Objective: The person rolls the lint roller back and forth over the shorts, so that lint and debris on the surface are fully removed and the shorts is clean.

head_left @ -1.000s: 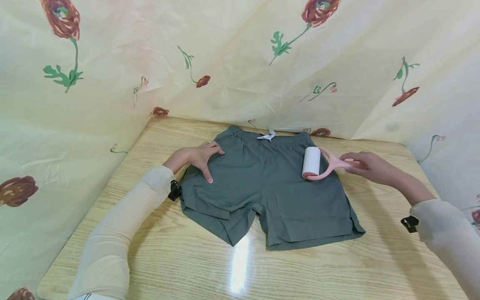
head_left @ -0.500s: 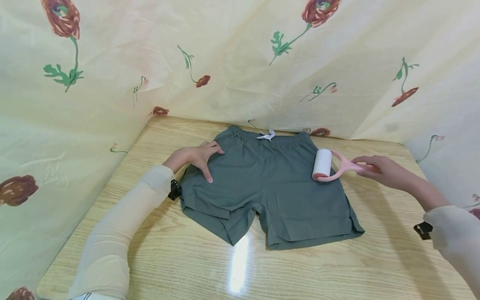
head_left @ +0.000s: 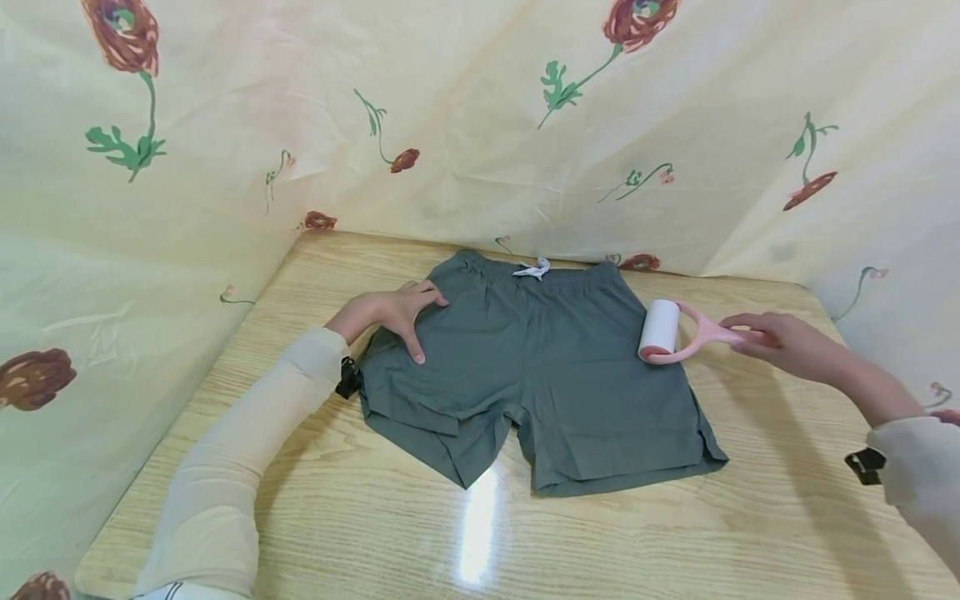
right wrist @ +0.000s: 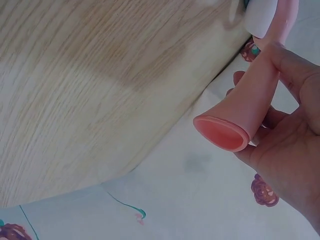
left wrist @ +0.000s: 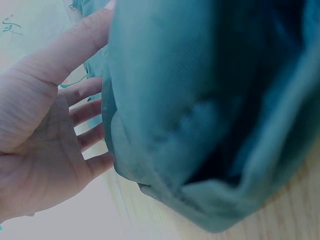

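Dark grey-green shorts (head_left: pixel 585 383) lie spread on the wooden table, their white drawstring (head_left: pixel 534 268) at the far side. My left hand (head_left: pixel 399 315) rests on the left part of the shorts, thumb and fingers spread. In the left wrist view a raised fold of the shorts (left wrist: pixel 165 100) covers the fingertips. My right hand (head_left: pixel 795 343) grips the pink handle of a lint roller (head_left: pixel 660 328). Its white roll lies over the right side edge of the shorts. The handle's hollow end (right wrist: pixel 222 134) faces the right wrist camera.
A cream cloth with red flowers (head_left: pixel 465 192) hangs behind the table and along both sides. The wooden table top (head_left: pixel 360 517) shows in front of the shorts, with a bright light reflection. Black wrist cameras (head_left: pixel 865 465) sit on both wrists.
My right hand has drawn the lint roller rightward across the shorts to their side edge. The left hand and the shorts have stayed in place.
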Tool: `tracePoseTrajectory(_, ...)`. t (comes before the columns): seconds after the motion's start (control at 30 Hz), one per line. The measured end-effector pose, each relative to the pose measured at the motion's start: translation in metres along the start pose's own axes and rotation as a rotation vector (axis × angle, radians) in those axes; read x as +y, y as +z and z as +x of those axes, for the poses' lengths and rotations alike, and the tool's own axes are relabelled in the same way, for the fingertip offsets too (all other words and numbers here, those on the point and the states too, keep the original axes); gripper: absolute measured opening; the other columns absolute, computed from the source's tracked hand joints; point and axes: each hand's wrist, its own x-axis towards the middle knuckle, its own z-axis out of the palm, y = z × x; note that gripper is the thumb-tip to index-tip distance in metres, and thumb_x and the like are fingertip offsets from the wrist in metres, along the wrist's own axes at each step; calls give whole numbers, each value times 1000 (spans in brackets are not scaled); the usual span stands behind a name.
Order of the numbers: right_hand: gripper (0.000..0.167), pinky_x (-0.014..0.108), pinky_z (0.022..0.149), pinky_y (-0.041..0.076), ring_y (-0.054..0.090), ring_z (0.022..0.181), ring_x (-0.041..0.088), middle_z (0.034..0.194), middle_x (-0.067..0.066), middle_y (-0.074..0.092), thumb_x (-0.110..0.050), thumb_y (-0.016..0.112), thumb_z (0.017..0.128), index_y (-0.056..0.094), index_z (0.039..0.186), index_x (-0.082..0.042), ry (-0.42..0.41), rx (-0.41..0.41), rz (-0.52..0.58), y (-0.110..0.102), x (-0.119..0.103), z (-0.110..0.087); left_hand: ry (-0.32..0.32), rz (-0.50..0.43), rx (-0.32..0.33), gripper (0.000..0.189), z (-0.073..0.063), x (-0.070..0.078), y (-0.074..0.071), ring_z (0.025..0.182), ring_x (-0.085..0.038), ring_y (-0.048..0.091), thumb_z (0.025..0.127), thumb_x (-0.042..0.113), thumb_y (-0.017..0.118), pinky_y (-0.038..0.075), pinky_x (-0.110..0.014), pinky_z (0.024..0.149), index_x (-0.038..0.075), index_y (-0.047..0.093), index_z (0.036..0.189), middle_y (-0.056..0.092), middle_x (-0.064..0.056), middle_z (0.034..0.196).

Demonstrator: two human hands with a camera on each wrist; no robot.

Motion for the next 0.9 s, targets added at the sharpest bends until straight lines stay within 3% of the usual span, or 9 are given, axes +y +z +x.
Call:
tracePoseTrajectory(0.27,34,24,60,31,37,66,1,76,-3,58,-6,75,90,69,123,-1,-33,39,-64,-10,-5,2,-5,-16,1,107,-1,-1,0,150,-38,18,73,36,94,26,-55,123,9,34,157,24,-15,158)
tracePoseTrajectory(0.53,34,26,61,38,43,68,-2,75,-8,62,-6,80,86,73,118,-2,-120,79,-142,-22,-16,15,-3,-6,-6,106,1,-1,0,150,-39,18,74,37,93,26,-56,123,9,33,157,23,-15,159)
tracePoseTrajectory(0.67,33,27,61,40,46,70,-1,77,-8,63,-9,81,86,74,118,-4,-138,92,-141,-22,-27,23,0,-5,-10,106,1,-1,-1,150,-38,18,74,37,93,25,-56,123,9,33,157,23,-14,158)
tracePoseTrajectory(0.9,32,29,66,48,57,79,7,97,1,74,-10,80,88,75,119,-4,-175,102,-77,-16,-48,43,1,-1,-10,106,1,-2,0,150,-38,18,74,37,93,25,-55,123,10,33,156,23,-14,158)
